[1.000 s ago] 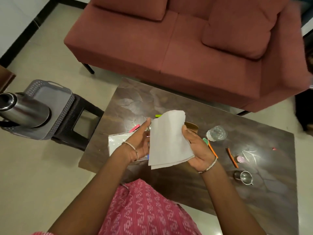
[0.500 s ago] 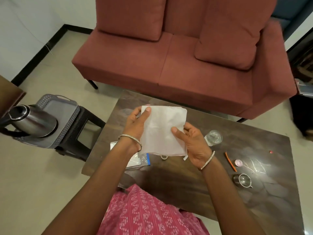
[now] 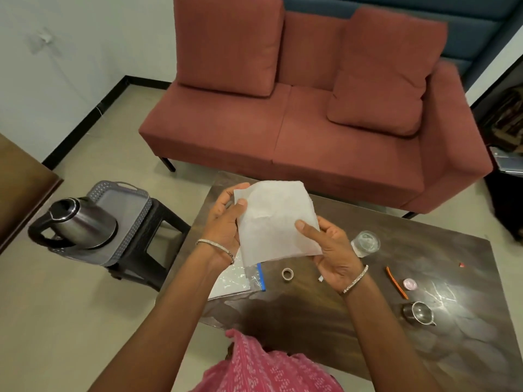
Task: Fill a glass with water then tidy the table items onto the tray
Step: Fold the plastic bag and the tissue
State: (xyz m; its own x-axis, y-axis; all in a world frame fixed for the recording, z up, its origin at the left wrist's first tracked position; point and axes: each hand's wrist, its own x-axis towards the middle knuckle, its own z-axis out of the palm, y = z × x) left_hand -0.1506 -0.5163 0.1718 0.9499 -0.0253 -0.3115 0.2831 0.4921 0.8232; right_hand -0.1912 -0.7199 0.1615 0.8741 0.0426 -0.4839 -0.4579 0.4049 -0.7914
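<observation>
— What are the hands doing?

— Both grip one thing: a white, soft, folded paper sheet (image 3: 276,222), held up in the air above the dark brown, marble-patterned table (image 3: 424,352). The left hand (image 3: 223,224) pinches its left edge with the thumb on the front. The right hand (image 3: 331,250) holds the lower right corner, also thumb in front.

— And the glass?

— The small clear drinking glass (image 3: 365,243) stands upright on the table, just at three o'clock from the right hand. Whether it holds water I cannot tell.

— Where's the tray?

— Off the table, at nine o'clock from the hands: a grey plastic tray with perforated sides (image 3: 128,198) sits on a black plastic stool (image 3: 167,219). A steel kettle with a black handle (image 3: 82,222) stands on it.

— What else lies on the table?

— At six o'clock below the sheet, a clear zip bag with a blue strip (image 3: 243,278) and beside it a small ring of tape (image 3: 287,274). Towards four o'clock, an orange stick (image 3: 396,282) next to a little pink round piece (image 3: 410,284), and nearer me a small steel cup (image 3: 418,312). At twelve o'clock, beyond the table, a dull red fabric sofa (image 3: 283,131).
</observation>
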